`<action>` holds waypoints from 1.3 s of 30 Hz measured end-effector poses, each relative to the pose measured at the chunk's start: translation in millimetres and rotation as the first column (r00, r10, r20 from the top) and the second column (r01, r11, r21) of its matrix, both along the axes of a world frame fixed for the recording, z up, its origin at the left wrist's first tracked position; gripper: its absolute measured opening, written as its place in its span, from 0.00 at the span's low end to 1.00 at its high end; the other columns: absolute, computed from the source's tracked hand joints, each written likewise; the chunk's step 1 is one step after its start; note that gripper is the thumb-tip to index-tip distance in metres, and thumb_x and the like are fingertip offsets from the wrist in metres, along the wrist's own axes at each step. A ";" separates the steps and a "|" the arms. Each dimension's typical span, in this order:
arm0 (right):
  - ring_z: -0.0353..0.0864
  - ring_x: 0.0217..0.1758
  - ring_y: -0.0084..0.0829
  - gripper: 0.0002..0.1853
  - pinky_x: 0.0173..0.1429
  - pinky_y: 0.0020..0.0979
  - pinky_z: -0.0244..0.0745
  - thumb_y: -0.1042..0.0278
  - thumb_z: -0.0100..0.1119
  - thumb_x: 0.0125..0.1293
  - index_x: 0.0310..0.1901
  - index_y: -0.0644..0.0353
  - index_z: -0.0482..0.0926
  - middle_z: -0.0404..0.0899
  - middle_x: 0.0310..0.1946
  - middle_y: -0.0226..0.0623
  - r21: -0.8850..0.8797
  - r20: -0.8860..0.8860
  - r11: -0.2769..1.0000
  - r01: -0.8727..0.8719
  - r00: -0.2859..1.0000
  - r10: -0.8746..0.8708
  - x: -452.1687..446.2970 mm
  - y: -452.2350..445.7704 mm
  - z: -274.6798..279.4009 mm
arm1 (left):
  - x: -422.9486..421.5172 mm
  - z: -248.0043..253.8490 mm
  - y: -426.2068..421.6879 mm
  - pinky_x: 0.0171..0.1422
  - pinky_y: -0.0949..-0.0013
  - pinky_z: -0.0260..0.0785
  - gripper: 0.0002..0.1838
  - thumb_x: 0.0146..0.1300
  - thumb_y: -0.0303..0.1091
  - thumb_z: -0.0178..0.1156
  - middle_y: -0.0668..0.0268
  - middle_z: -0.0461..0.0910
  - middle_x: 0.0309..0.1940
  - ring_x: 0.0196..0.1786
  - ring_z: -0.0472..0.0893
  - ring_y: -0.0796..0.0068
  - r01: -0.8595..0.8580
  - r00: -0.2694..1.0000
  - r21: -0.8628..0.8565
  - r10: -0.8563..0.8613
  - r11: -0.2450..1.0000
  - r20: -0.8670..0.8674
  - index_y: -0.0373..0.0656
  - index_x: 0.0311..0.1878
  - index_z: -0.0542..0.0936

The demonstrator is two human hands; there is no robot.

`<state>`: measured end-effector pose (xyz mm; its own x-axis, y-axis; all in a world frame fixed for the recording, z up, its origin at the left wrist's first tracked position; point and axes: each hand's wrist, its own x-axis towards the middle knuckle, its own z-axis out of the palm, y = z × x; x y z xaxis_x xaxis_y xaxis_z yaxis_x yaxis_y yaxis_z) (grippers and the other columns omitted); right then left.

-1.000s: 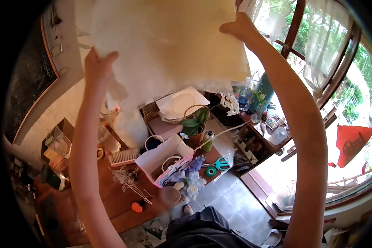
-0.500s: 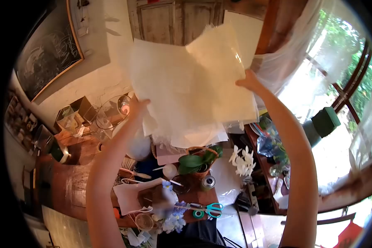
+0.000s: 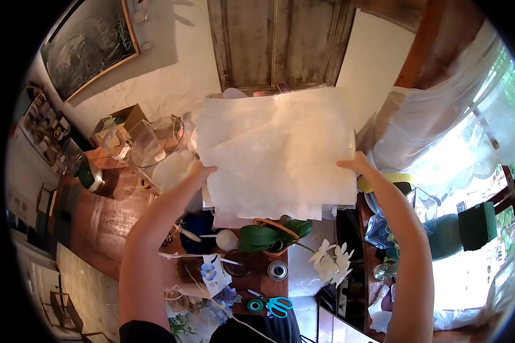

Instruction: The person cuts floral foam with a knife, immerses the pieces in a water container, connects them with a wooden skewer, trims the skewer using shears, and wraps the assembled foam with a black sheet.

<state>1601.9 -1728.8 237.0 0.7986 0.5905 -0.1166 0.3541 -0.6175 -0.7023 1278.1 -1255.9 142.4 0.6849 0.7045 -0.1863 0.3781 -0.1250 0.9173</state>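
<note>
Large white, slightly translucent sheets of wrapping paper (image 3: 277, 154) lie spread out at the far side of the table, in front of the wooden door. My left hand (image 3: 200, 171) grips their left edge, thumb on top and the other fingers hidden beneath. At the right edge, my right hand (image 3: 356, 164) pinches the sheets the same way. Clear film shows along the paper's lower border. Just below the paper stands a potted orchid (image 3: 269, 235) with dark green leaves and white flowers (image 3: 331, 262).
Near me on the table are turquoise-handled scissors (image 3: 279, 307), a green tape roll (image 3: 255, 306), a can (image 3: 277, 270) and blue flowers (image 3: 217, 306). A glass bowl (image 3: 157, 143) and an open box (image 3: 120, 123) stand left. Sheer curtains (image 3: 429, 126) hang at right.
The paper's raised far edge has come down and the sheets now lie flatter. Both hands keep hold of the sides and sit lower in view. My view has shifted too.
</note>
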 end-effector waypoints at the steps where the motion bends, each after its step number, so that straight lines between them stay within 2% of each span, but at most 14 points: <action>1: 0.83 0.26 0.30 0.24 0.30 0.34 0.78 0.48 0.75 0.54 0.36 0.65 0.86 0.84 0.26 0.39 -0.133 -0.053 0.990 0.040 0.998 -0.047 -6.9 -2.0 20.1 | 1.3 -3.1 4.1 0.40 0.61 0.79 0.21 0.52 0.37 0.72 0.55 0.86 0.40 0.41 0.87 0.63 0.036 0.999 0.070 -0.033 0.997 -0.041 0.37 0.48 0.83; 5: 0.76 0.15 0.29 0.28 0.19 0.31 0.70 0.39 0.72 0.55 0.30 0.62 0.84 0.79 0.18 0.36 -0.268 -0.110 0.963 0.038 0.991 -0.070 1.2 -6.4 25.5 | -0.7 74.7 -43.6 0.40 0.59 0.80 0.26 0.54 0.53 0.71 0.52 0.87 0.39 0.43 0.87 0.59 0.108 0.831 0.261 0.057 0.959 -0.553 0.35 0.42 0.85; 8: 0.73 0.13 0.28 0.28 0.18 0.31 0.68 0.40 0.73 0.55 0.27 0.64 0.82 0.76 0.16 0.35 -0.257 -0.042 0.966 0.030 0.998 -0.042 9.9 -11.0 17.8 | -5.2 93.4 -39.8 0.45 0.54 0.80 0.27 0.56 0.55 0.69 0.51 0.86 0.37 0.42 0.87 0.56 0.217 0.727 0.187 -0.030 0.958 -0.686 0.35 0.41 0.85; 13: 0.74 0.13 0.32 0.32 0.19 0.40 0.67 0.43 0.73 0.56 0.15 0.69 0.77 0.72 0.11 0.40 -0.356 0.257 0.929 -0.103 0.945 0.203 59.8 -20.0 -18.6 | -40.1 144.5 -56.2 0.46 0.51 0.78 0.22 0.53 0.49 0.70 0.51 0.86 0.34 0.41 0.86 0.54 0.738 0.612 0.588 0.038 0.330 -0.790 0.38 0.41 0.85; 15: 0.82 0.17 0.41 0.29 0.25 0.42 0.77 0.45 0.70 0.57 0.17 0.69 0.81 0.80 0.15 0.48 -0.432 0.614 0.892 -0.134 0.681 0.400 78.1 -26.1 -23.5 | -54.8 183.0 -68.2 0.46 0.51 0.78 0.22 0.53 0.48 0.70 0.53 0.86 0.35 0.41 0.86 0.54 0.758 0.606 0.566 -0.027 0.324 -0.795 0.37 0.41 0.84; 18: 0.80 0.17 0.32 0.22 0.23 0.39 0.75 0.52 0.67 0.60 0.21 0.65 0.83 0.79 0.14 0.41 -0.426 0.481 0.895 -0.131 0.805 0.347 71.1 -2.6 20.0 | -78.7 252.9 -90.0 0.43 0.51 0.78 0.16 0.53 0.47 0.69 0.55 0.86 0.32 0.39 0.86 0.55 0.774 0.495 0.442 0.002 0.453 -0.869 0.43 0.36 0.85; 20: 0.76 0.14 0.26 0.16 0.21 0.32 0.71 0.57 0.66 0.62 0.28 0.64 0.83 0.76 0.15 0.34 -0.300 0.378 0.940 -0.163 0.884 0.274 46.7 15.4 56.7 | -128.7 262.0 -93.4 0.36 0.55 0.74 0.12 0.52 0.40 0.68 0.58 0.84 0.28 0.30 0.83 0.55 0.427 0.904 0.880 -0.118 0.207 -0.410 0.44 0.37 0.85; 24: 0.74 0.14 0.23 0.13 0.20 0.28 0.68 0.59 0.64 0.65 0.37 0.63 0.83 0.75 0.17 0.31 -0.222 0.535 0.922 -0.317 0.751 0.387 51.2 32.8 94.2 | -202.8 321.1 -111.7 0.37 0.65 0.74 0.07 0.60 0.36 0.65 0.61 0.84 0.30 0.33 0.84 0.65 0.326 0.942 0.867 -0.211 0.377 -0.263 0.44 0.38 0.84; 26: 0.76 0.19 0.22 0.12 0.25 0.28 0.70 0.63 0.64 0.62 0.42 0.60 0.85 0.79 0.20 0.31 -0.175 0.477 0.957 -0.230 0.830 0.287 -18.7 57.9 152.3 | -254.3 335.8 -122.5 0.38 0.70 0.73 0.07 0.65 0.35 0.63 0.62 0.85 0.32 0.35 0.85 0.71 0.256 0.961 0.837 -0.223 0.484 -0.165 0.43 0.40 0.85; 31: 0.71 0.32 0.18 0.24 0.37 0.25 0.67 0.62 0.50 0.66 0.63 0.59 0.75 0.71 0.28 0.27 0.031 0.430 0.915 -0.402 0.832 0.351 -158.2 89.9 255.1 | -406.1 284.1 -119.7 0.38 0.76 0.72 0.12 0.72 0.34 0.59 0.66 0.86 0.43 0.34 0.80 0.83 -0.182 0.928 0.620 -0.075 0.763 0.365 0.35 0.50 0.83; 35: 0.70 0.48 0.23 0.28 0.53 0.27 0.65 0.60 0.53 0.64 0.65 0.61 0.71 0.72 0.44 0.33 -0.097 0.540 0.786 -0.611 0.631 0.557 -380.2 95.6 313.6 | -544.7 165.2 -139.8 0.29 0.80 0.63 0.12 0.66 0.23 0.58 0.76 0.73 0.26 0.26 0.69 0.89 -0.483 0.795 0.132 0.370 0.866 0.481 0.42 0.51 0.84; 37: 0.71 0.51 0.30 0.26 0.56 0.31 0.65 0.61 0.55 0.63 0.62 0.63 0.73 0.72 0.46 0.36 -0.065 0.500 0.702 -0.709 0.586 0.638 -487.9 92.5 310.3 | -610.9 83.3 -165.2 0.27 0.80 0.60 0.21 0.54 0.14 0.56 0.80 0.69 0.23 0.23 0.66 0.90 -0.503 0.806 -0.094 0.506 0.859 0.308 0.44 0.50 0.83; 38: 0.71 0.52 0.33 0.25 0.56 0.32 0.65 0.62 0.56 0.62 0.60 0.64 0.73 0.72 0.47 0.37 -0.018 0.444 0.646 -0.763 0.573 0.689 -539.2 89.7 300.5 | -641.6 57.8 -183.7 0.27 0.79 0.60 0.25 0.50 0.13 0.55 0.80 0.69 0.22 0.23 0.67 0.88 -0.458 0.872 -0.005 0.450 0.889 0.194 0.45 0.50 0.84; 39: 0.72 0.53 0.39 0.23 0.57 0.37 0.67 0.71 0.61 0.56 0.55 0.64 0.75 0.73 0.48 0.42 -0.155 0.504 0.522 -0.839 0.388 0.772 -579.4 90.9 281.1 | -673.7 18.5 -201.7 0.35 0.77 0.69 0.25 0.50 0.13 0.57 0.75 0.76 0.28 0.29 0.74 0.85 -0.420 0.904 -0.067 0.424 0.905 0.051 0.43 0.52 0.83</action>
<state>1022.5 -1637.8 518.1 -0.1411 0.9671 0.2115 0.9239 0.2054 -0.3227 604.4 -1457.6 160.9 0.3374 0.9204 -0.1975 0.3260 0.0826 0.9418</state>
